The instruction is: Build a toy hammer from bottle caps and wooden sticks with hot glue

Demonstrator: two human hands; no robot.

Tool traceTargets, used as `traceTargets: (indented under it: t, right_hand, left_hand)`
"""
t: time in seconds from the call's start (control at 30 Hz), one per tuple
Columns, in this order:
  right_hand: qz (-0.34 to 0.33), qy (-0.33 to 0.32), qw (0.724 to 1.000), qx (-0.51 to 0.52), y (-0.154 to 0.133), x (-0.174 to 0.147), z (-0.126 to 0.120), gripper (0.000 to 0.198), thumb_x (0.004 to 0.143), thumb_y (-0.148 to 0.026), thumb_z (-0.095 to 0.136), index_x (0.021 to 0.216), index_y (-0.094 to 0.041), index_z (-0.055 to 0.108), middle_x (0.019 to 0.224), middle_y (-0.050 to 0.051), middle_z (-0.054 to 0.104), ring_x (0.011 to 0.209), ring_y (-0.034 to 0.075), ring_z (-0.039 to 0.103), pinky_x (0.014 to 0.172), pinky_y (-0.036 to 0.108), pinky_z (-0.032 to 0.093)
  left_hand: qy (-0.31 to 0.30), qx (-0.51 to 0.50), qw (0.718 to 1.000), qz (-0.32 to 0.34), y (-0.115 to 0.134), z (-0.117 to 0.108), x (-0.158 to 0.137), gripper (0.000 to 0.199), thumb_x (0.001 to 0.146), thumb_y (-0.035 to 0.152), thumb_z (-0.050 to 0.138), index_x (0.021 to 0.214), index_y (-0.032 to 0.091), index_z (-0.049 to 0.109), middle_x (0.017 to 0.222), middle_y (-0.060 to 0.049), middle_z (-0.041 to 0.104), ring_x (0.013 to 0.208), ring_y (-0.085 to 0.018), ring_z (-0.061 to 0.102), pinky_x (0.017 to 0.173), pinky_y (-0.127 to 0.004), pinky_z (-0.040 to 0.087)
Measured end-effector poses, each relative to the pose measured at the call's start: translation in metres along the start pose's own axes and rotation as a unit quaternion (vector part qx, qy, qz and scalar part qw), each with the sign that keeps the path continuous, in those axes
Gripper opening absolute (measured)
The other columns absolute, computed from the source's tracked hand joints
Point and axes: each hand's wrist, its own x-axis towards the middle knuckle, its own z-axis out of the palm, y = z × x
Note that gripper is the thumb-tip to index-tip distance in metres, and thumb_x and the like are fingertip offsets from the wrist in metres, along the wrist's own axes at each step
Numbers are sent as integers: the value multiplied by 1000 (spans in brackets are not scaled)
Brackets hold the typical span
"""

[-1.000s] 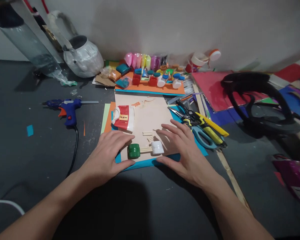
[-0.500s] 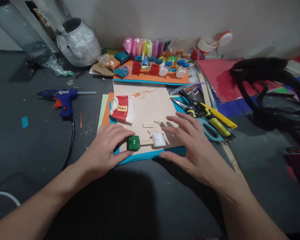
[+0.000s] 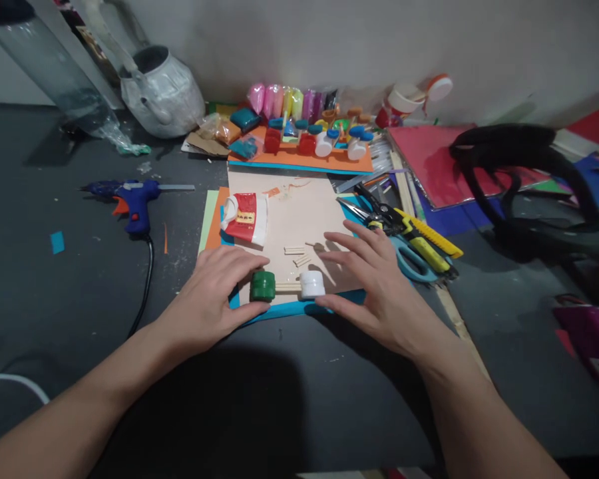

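By the front edge of the pale sheet point(image 3: 304, 213), left hand point(image 3: 219, 286) and right hand point(image 3: 379, 286) curve spread, perhaps bracketing both ends; contact is unclear. Between them lie green cap point(image 3: 262, 286) and white cap point(image 3: 312, 285); thin sticks point(image 3: 288, 287) space them.

The left forearm point(image 3: 97, 389) and right forearm point(image 3: 482, 406) angle inward from below. The left hand point(image 3: 214, 289) curves into a C, thumb below fingers; the right hand point(image 3: 382, 286) faces it, fingers fanned, thumb pointing inward.
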Motion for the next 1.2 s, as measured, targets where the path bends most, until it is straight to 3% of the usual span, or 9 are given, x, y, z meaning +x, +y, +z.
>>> traceTargets:
  t: [0.1, 0.2, 0.4, 0.63, 0.8, 1.03, 1.2]
  right_hand:
    - [6, 32, 999, 4, 1, 0, -4, 42, 92, -51, 58, 123, -23, 55, 137, 12, 53, 140, 34, 32, 114, 63, 21]
    - [-7, 5, 1000, -10, 0, -1, -3, 43, 89, -51, 62, 120, -23, 56, 141, 13, 50, 142, 36, 28, 114, 65, 20]
    - [-18, -26, 999, -20, -3, -1, 3, 22, 91, -33, 61, 109, -22, 59, 142, 12, 50, 144, 35, 26, 114, 63, 21]
    - [-19, -50, 999, -6, -4, -1, -1, 28, 89, -41, 64, 112, -24, 60, 140, 11, 52, 143, 35, 28, 114, 65, 22]
    - [-12, -32, 999, -4, -1, -3, -4, 42, 86, -51, 65, 119, -25, 58, 141, 12, 51, 143, 36, 29, 114, 66, 20]
    - [-19, -34, 999, -4, -5, 0, 1, 23, 91, -34, 62, 111, -23, 59, 140, 11, 52, 143, 33, 30, 114, 63, 23]
    - [-9, 14, 1000, 9, -3, 5, 11, 24, 92, -34, 61, 113, -22, 59, 131, 11, 59, 137, 31, 39, 113, 59, 30]
  left_hand:
    - [9, -3, 1000, 4, 0, -2, 0, 44, 88, 40, 63, 124, 19, 51, 125, -10, 63, 119, -27, 53, 102, -44, 36]
    - [-4, -1, 1000, 10, 1, -2, 1, 42, 88, 38, 65, 123, 19, 52, 122, -9, 64, 117, -27, 54, 101, -43, 35]
    - [-18, -7, 1000, 6, 3, 0, 2, 26, 92, 30, 60, 115, 20, 56, 109, -6, 66, 107, -23, 56, 96, -41, 37]
    - [-28, -12, 999, 14, 6, -1, 0, 31, 90, 33, 63, 117, 20, 56, 112, -8, 67, 108, -25, 57, 96, -43, 38]
    - [-9, -15, 1000, 10, 6, -3, -1, 44, 88, 38, 64, 126, 20, 51, 119, -10, 65, 112, -27, 56, 100, -45, 37]
    - [-23, -11, 1000, 6, 8, -5, 0, 32, 90, 30, 61, 119, 19, 55, 111, -8, 66, 108, -25, 57, 96, -44, 38]
    - [16, -13, 1000, -15, 3, -2, 2, 31, 92, 30, 59, 121, 20, 53, 111, -7, 67, 104, -24, 59, 94, -42, 39]
